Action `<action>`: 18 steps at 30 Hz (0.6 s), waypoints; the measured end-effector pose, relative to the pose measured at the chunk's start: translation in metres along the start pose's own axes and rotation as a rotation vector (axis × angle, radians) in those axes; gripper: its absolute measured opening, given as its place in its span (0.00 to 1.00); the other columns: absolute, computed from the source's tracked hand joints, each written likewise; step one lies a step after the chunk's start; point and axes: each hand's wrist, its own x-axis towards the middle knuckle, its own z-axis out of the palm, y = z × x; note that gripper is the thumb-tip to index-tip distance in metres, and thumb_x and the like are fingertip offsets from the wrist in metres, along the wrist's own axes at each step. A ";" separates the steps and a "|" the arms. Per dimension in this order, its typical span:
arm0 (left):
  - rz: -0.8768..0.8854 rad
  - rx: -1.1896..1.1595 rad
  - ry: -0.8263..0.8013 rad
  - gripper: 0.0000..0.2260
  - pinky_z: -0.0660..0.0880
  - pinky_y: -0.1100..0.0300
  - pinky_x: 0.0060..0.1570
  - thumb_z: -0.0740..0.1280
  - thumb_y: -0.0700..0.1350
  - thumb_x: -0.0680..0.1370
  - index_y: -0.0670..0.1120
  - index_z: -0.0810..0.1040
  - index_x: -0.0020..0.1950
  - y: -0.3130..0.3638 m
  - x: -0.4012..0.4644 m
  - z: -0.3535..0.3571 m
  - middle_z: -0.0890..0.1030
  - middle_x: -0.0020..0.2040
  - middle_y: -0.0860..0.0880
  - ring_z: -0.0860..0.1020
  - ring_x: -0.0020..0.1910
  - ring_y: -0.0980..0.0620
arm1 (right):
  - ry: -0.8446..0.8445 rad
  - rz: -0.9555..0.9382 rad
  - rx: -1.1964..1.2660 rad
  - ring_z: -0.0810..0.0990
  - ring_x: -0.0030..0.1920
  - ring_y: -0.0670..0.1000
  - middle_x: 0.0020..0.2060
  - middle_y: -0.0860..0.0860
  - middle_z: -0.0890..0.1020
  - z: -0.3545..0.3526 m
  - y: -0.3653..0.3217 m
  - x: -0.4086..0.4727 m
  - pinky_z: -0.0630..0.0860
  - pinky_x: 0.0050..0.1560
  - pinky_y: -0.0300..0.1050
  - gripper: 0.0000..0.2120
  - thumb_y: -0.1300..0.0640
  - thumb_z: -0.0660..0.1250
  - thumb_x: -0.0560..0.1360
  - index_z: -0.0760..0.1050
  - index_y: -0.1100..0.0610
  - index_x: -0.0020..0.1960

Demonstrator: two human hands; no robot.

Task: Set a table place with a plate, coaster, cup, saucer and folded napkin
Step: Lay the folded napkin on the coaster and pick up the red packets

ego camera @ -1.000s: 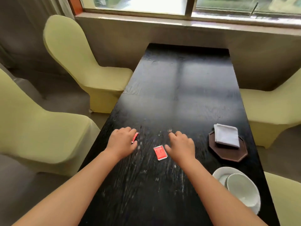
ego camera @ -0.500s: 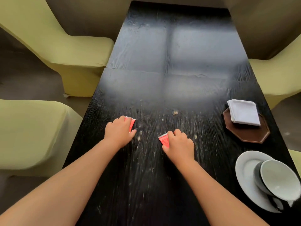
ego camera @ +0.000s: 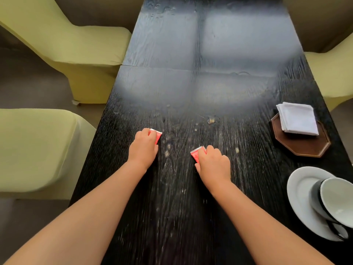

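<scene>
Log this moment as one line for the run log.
left hand: on red packet | right hand: on red packet | napkin: on coaster | cup: tilted on saucer

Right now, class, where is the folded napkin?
In the head view, the folded napkin lies on the brown octagonal coaster at the table's right edge, beyond the white plate.

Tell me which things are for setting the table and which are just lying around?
For setting the place:
folded napkin
brown coaster, under the napkin
white plate
cup, lying tilted on the plate

Just there:
two red packets, one under each of the hands
crumbs
green chairs
</scene>
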 end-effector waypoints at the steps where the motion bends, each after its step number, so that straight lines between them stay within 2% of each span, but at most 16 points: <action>1: 0.015 0.015 -0.003 0.13 0.73 0.50 0.48 0.62 0.39 0.76 0.40 0.71 0.60 0.000 -0.001 0.000 0.73 0.60 0.42 0.70 0.58 0.42 | -0.002 -0.008 -0.006 0.75 0.52 0.56 0.53 0.54 0.75 0.000 0.000 0.001 0.62 0.40 0.46 0.14 0.51 0.61 0.77 0.69 0.57 0.58; 3: 0.088 0.095 -0.023 0.12 0.73 0.51 0.47 0.60 0.36 0.75 0.39 0.70 0.58 -0.002 -0.001 -0.002 0.73 0.58 0.42 0.72 0.56 0.42 | 0.003 -0.055 -0.050 0.77 0.48 0.56 0.49 0.54 0.78 -0.003 0.001 0.000 0.63 0.39 0.45 0.13 0.52 0.64 0.74 0.72 0.57 0.55; 6: 0.184 0.225 -0.007 0.10 0.72 0.50 0.46 0.59 0.36 0.74 0.41 0.72 0.55 -0.012 -0.001 -0.006 0.77 0.53 0.44 0.76 0.52 0.42 | -0.009 -0.096 -0.246 0.78 0.28 0.48 0.28 0.49 0.80 -0.011 0.000 -0.004 0.67 0.27 0.38 0.13 0.48 0.77 0.56 0.79 0.52 0.36; 7: 0.158 0.197 0.020 0.08 0.72 0.49 0.45 0.60 0.36 0.75 0.41 0.73 0.52 -0.015 -0.002 -0.006 0.78 0.51 0.43 0.77 0.50 0.41 | 0.002 -0.099 -0.258 0.78 0.25 0.47 0.24 0.48 0.79 -0.014 0.000 -0.005 0.67 0.25 0.37 0.13 0.48 0.78 0.55 0.79 0.51 0.35; 9: -0.026 -0.046 0.118 0.06 0.71 0.51 0.41 0.61 0.38 0.75 0.40 0.76 0.49 -0.020 -0.007 -0.007 0.80 0.47 0.43 0.77 0.46 0.40 | 0.022 -0.099 -0.151 0.81 0.28 0.50 0.28 0.48 0.81 -0.015 0.002 -0.008 0.67 0.27 0.38 0.09 0.52 0.73 0.66 0.78 0.53 0.43; 11: -0.252 -0.322 0.194 0.07 0.69 0.53 0.39 0.62 0.40 0.76 0.40 0.79 0.44 -0.019 -0.014 -0.010 0.80 0.41 0.42 0.77 0.42 0.41 | 0.008 0.016 0.070 0.81 0.36 0.57 0.38 0.52 0.83 -0.016 0.004 -0.006 0.64 0.30 0.41 0.06 0.58 0.60 0.76 0.71 0.57 0.52; 13: -0.382 -0.577 0.176 0.07 0.71 0.53 0.39 0.65 0.41 0.75 0.41 0.80 0.40 -0.014 -0.023 -0.012 0.81 0.38 0.41 0.78 0.40 0.42 | 0.035 0.176 0.275 0.76 0.35 0.57 0.39 0.54 0.81 -0.019 0.003 -0.004 0.62 0.30 0.43 0.05 0.58 0.56 0.77 0.68 0.57 0.50; 15: -0.514 -0.946 0.075 0.06 0.76 0.54 0.40 0.66 0.41 0.76 0.43 0.80 0.39 -0.003 -0.038 -0.017 0.81 0.38 0.41 0.79 0.40 0.45 | 0.009 0.282 0.448 0.72 0.35 0.57 0.37 0.53 0.78 -0.028 -0.001 -0.008 0.65 0.33 0.45 0.05 0.57 0.57 0.77 0.69 0.57 0.48; 17: -0.638 -1.278 -0.034 0.07 0.80 0.59 0.33 0.65 0.39 0.77 0.44 0.79 0.40 0.006 -0.056 -0.026 0.80 0.39 0.43 0.79 0.37 0.50 | -0.042 0.324 0.678 0.75 0.38 0.57 0.38 0.53 0.78 -0.043 -0.009 -0.013 0.69 0.36 0.46 0.05 0.57 0.58 0.77 0.71 0.58 0.45; 18: -0.672 -1.373 -0.065 0.08 0.79 0.61 0.31 0.63 0.38 0.78 0.44 0.79 0.41 0.009 -0.065 -0.034 0.80 0.39 0.43 0.79 0.37 0.51 | -0.052 0.335 0.817 0.77 0.40 0.57 0.39 0.53 0.80 -0.052 -0.013 -0.017 0.71 0.37 0.46 0.06 0.58 0.59 0.77 0.72 0.58 0.44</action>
